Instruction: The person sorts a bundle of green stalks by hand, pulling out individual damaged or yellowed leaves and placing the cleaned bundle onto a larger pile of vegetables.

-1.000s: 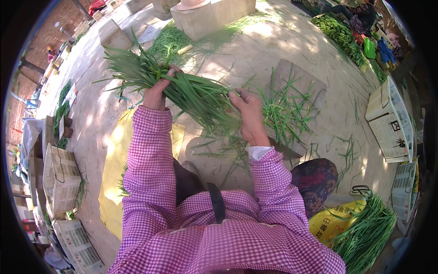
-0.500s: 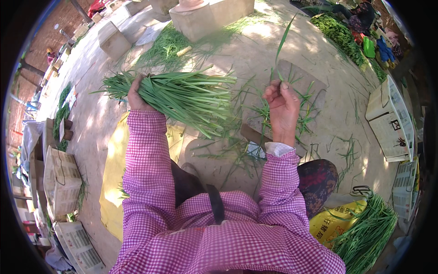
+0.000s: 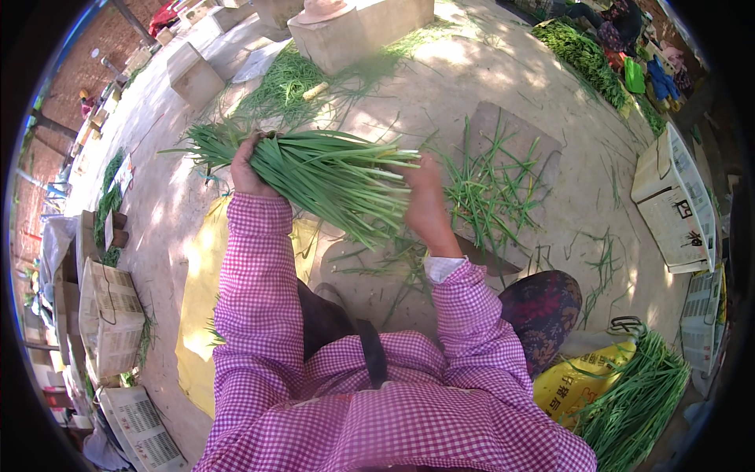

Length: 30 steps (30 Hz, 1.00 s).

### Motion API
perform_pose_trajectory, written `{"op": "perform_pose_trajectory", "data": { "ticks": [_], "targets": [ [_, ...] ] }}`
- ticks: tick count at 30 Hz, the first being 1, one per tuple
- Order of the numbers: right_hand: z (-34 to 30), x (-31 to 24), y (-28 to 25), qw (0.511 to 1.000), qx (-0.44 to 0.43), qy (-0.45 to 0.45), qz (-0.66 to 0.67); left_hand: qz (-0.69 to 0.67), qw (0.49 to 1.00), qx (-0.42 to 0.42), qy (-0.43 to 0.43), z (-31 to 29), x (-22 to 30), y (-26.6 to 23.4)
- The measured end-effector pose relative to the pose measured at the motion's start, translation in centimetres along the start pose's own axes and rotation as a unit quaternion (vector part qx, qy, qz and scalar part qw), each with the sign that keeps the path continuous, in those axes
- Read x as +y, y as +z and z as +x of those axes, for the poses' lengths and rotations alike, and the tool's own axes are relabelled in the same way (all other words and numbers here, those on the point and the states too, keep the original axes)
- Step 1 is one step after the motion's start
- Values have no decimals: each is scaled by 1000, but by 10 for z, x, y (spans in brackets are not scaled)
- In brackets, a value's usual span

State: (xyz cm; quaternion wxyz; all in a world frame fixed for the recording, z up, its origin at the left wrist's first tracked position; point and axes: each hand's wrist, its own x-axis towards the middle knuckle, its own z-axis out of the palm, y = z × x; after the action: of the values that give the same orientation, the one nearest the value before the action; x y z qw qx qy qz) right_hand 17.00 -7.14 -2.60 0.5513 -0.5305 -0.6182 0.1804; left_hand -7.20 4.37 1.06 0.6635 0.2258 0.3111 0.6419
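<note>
A thick bunch of garlic chives (image 3: 330,177) lies sideways in front of me, green leaves to the left and pale stem ends to the right. My left hand (image 3: 250,169) is closed around its leafy part. At the pale ends, my right hand (image 3: 429,200) touches the stems; its fingers are blurred and partly hidden, so their grip cannot be made out. Loose chive leaves (image 3: 491,185) are scattered on a flat grey slab (image 3: 515,130) just right of that hand.
A yellow sack (image 3: 200,315) lies at left; another yellow sack (image 3: 582,381) with a heap of chives (image 3: 637,401) is at lower right. White plastic crates (image 3: 110,315) line the left, and another crate (image 3: 668,204) stands right. Concrete blocks (image 3: 330,39) stand ahead. A person (image 3: 621,27) sits far right.
My right hand has moved left from above the slab to the stem ends, and the long leaf it pinched is gone from it. The bunch has shifted slightly right.
</note>
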Motion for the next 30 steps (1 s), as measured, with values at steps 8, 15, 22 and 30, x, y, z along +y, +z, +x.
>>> {"op": "perform_pose_trajectory", "data": {
  "ticks": [8, 15, 22, 30],
  "targets": [
    [4, -27, -11, 857, 16, 212, 469, -24, 999, -20, -28, -21, -5, 19],
    [7, -24, -31, 797, 67, 38, 599, -50, 999, 13, -11, 5, -6, -12],
    [16, 15, -91, 971, 214, 84, 61, -65, 992, 98, 34, 10, 20, -34],
    [11, 4, -33, 993, 39, 100, 46, -27, 993, 112, 8, 1, 15, -24]
  ]
}}
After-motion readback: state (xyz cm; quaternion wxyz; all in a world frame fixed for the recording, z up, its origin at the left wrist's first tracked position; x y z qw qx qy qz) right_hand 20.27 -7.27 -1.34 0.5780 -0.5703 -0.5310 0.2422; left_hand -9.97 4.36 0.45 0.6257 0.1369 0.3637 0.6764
